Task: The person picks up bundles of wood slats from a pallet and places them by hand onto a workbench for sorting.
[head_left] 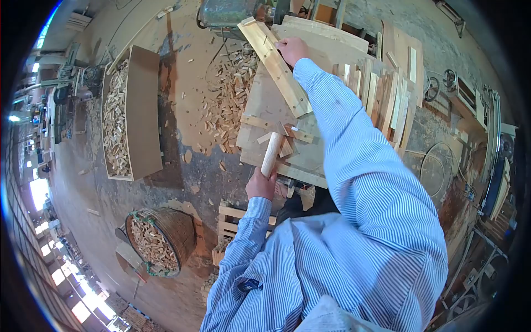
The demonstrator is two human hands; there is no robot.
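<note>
Left hand (261,185) at near edge of table (265,105), fingers wrapped shut around short wooden block (271,154); block's long axis points away from body, slightly right, far end over table. Right hand (291,50) stretched to far side, resting on long plank (275,66); grip itself hidden under hand, cannot tell how far fingers close. Plank runs diagonally, far-left to near-right, lower end close ahead of block. Left hand nearer to that end. Offcuts (227,99) heaped left of table; crate (130,110) and basket (160,240) of scraps on floor.
</note>
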